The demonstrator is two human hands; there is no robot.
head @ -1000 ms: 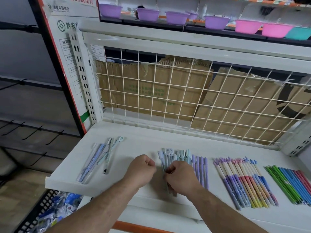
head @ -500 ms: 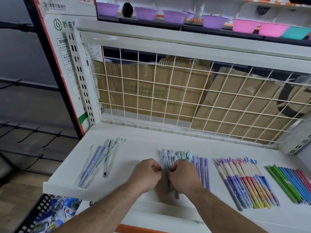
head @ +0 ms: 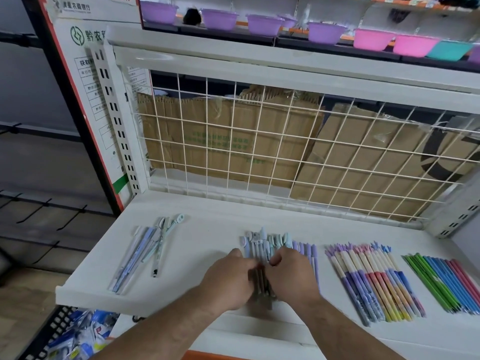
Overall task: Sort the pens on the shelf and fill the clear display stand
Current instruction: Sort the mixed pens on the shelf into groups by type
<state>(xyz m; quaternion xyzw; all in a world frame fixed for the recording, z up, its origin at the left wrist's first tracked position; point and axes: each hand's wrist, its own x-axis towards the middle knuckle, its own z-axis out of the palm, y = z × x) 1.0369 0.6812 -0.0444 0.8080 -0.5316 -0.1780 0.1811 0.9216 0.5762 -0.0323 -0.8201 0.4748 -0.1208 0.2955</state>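
Several groups of pens lie on the white shelf [head: 207,224]. A loose set of pale blue pens [head: 145,250] is at the left. In the middle sits a bunch of pastel blue and mint pens [head: 262,241], with purple pens [head: 307,252] beside it. My left hand [head: 228,279] and my right hand [head: 292,276] meet over this bunch, fingers curled round its barrels from both sides. The lower parts of those pens are hidden under my hands. To the right lie gradient pens [head: 371,279] and green, blue and pink pens [head: 446,281]. No clear display stand is in view.
A white wire grid [head: 259,152] closes the back of the shelf, with flattened cardboard [head: 220,141] behind it. Purple, pink and teal bowls [head: 324,32] stand on the shelf above. A black basket of packets [head: 78,333] sits below left.
My left hand has moved right to the middle bunch. Both hands now squeeze together round it, where earlier only the right hand was on the pens.
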